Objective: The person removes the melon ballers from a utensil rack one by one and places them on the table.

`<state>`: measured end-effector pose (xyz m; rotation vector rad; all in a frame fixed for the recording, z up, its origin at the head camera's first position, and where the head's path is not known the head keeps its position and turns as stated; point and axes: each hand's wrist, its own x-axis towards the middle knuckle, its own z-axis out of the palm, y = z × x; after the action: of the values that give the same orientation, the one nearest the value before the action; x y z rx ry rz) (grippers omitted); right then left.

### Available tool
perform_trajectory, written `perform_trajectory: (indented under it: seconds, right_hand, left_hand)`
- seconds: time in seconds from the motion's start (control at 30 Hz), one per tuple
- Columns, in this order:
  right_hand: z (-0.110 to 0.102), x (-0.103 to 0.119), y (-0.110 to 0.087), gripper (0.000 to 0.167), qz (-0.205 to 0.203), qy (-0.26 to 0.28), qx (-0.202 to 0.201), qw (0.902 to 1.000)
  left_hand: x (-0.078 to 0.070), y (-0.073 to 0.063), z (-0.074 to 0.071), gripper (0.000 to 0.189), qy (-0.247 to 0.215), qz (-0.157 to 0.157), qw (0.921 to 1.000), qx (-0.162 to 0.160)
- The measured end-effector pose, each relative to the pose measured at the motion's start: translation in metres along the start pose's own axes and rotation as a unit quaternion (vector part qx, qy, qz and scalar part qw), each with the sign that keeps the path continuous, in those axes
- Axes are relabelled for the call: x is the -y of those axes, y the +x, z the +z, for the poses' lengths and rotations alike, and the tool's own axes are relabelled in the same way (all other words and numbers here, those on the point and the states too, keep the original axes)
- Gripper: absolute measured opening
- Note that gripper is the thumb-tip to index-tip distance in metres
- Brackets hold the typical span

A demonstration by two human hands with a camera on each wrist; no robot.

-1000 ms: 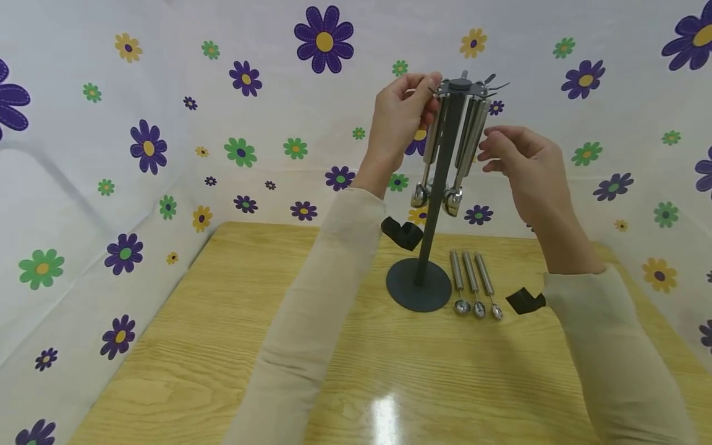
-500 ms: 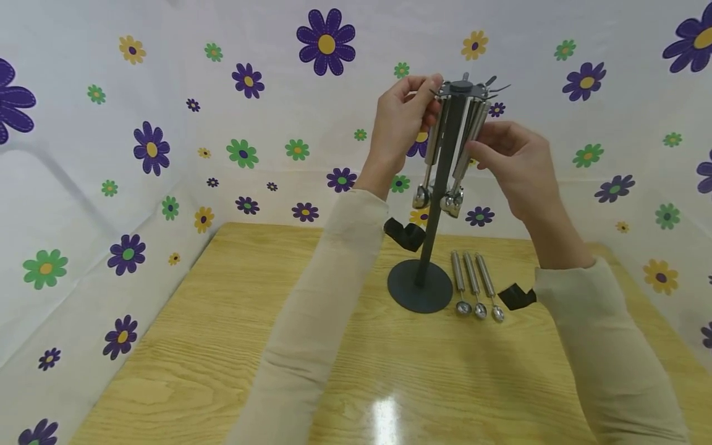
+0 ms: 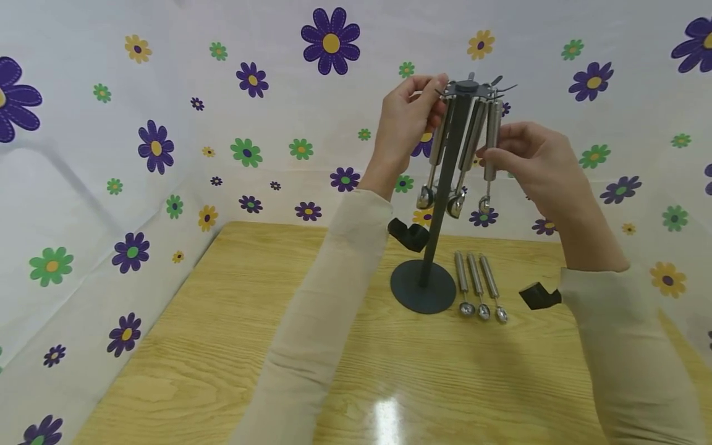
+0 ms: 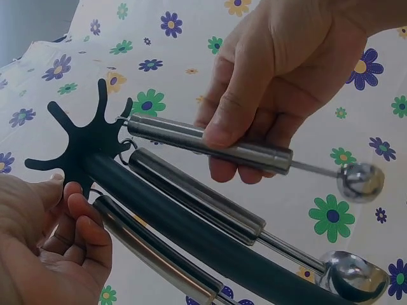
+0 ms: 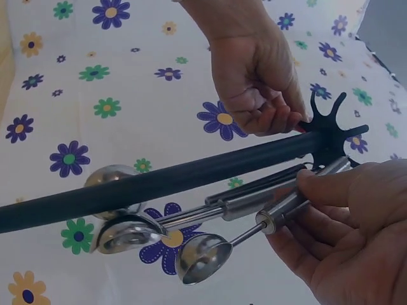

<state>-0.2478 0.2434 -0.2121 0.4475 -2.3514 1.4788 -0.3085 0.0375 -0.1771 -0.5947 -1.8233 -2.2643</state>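
A dark hanging stand rises from a round base, with a ring of hooks on top. My left hand pinches one of those hooks, as the left wrist view shows. My right hand grips the steel handle of a small metal scoop between thumb and fingers. That scoop's bowl points down, and its top loop is at a hook; whether it bears on the hook, I cannot tell. Other scoops hang around the pole, partly hidden behind it and each other.
Three smaller metal scoops lie side by side on the wooden table, right of the stand's base. Flower-patterned cloth walls in the back and sides. A dark wrist camera sits by each sleeve.
My right hand has gone from beside the hanging scoops to gripping one handle, and that scoop now stands apart to the right of the others. My left hand stays at the hook.
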Motion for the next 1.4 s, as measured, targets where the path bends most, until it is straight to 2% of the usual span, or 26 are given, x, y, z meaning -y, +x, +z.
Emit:
perform_trajectory:
  seconds: [0.17, 0.37, 0.47, 0.63, 0.83, 0.97, 1.07, 1.3, 1.4]
  right_hand:
    - [-0.014, 0.003, -0.007, 0.037, -0.018, -0.053, -0.009, 0.9984]
    - [-0.024, 0.006, -0.012, 0.032, -0.026, -0.051, -0.033, 0.9979]
    - [-0.026, 0.006, -0.012, 0.029, -0.01, -0.041, -0.036, 0.9984]
    - [-0.03, -0.003, -0.016, 0.029, 0.048, -0.044, -0.036, 0.9972]
    - [-0.032, -0.027, -0.028, 0.033, 0.091, -0.07, -0.019, 0.9932]
    - [-0.031, -0.047, -0.038, 0.046, 0.118, -0.089, 0.002, 0.989]
    - [-0.03, -0.061, -0.047, 0.055, 0.135, -0.084, 0.014, 0.9871]
    - [-0.03, -0.095, -0.065, 0.051, 0.159, -0.065, 0.046, 0.9841]
    - [-0.03, -0.109, -0.072, 0.053, 0.173, -0.075, 0.057, 0.9804]
  left_hand:
    - [0.0, 0.0, 0.0, 0.017, 0.003, -0.002, 1.0, -0.002]
    - [0.0, -0.001, 0.001, 0.017, -0.003, -0.004, 1.0, 0.001]
    - [0.0, 0.0, 0.001, 0.017, -0.006, -0.002, 1.0, 0.002]
    - [0.001, 0.0, 0.001, 0.017, -0.011, -0.004, 0.9999, 0.004]
    - [0.001, 0.0, 0.0, 0.017, -0.009, -0.003, 0.9999, 0.002]
    - [0.001, 0.0, 0.0, 0.017, -0.005, -0.002, 1.0, 0.0]
    - [0.0, -0.001, 0.0, 0.017, -0.004, -0.002, 1.0, 0.0]
    - [0.0, -0.001, 0.001, 0.017, -0.007, -0.006, 1.0, -0.001]
    - [0.001, -0.001, 0.001, 0.017, -0.008, -0.005, 1.0, -0.001]
